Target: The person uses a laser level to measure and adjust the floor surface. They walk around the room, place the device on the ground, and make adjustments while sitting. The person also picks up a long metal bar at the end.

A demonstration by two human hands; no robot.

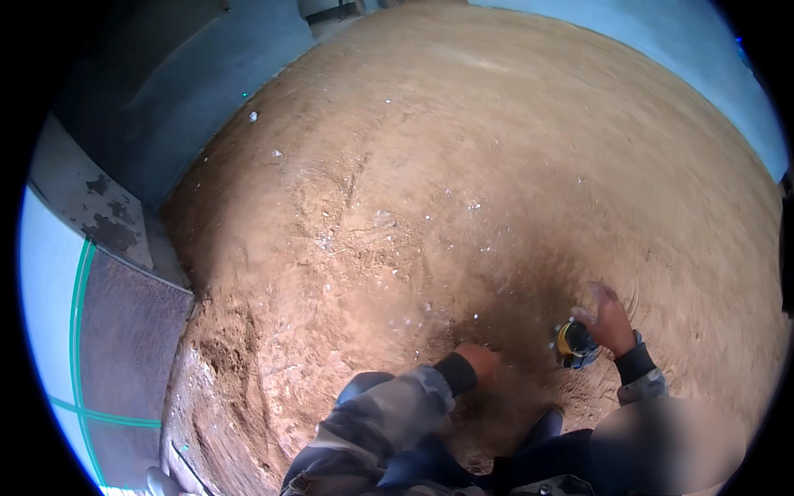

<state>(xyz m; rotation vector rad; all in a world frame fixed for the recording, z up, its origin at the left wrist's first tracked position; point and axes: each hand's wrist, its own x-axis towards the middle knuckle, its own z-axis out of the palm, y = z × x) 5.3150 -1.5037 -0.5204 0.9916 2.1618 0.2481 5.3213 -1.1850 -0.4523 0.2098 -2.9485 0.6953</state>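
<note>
A small yellow and black device (575, 343), which looks like a laser level, stands on the dirt floor at the lower right. Just right of it is my right hand (610, 321), fingers stretched out and thumb apart. The thumb side is close to the device's top; I cannot tell whether they touch. My left hand (481, 365) is low over the shadowed dirt, left of the device. Its fingers are hidden and smeared, so any hold is unclear. Both forearms wear patterned grey sleeves with dark cuffs.
Loose brown dirt (496, 149) with white crumbs covers the floor. Bright green lines (78, 306) cross the white and brown wall at left. A peeling ledge (116, 215) juts there. Pale blue walls (662, 37) bound the far side. My shoe (546, 423) is near the device.
</note>
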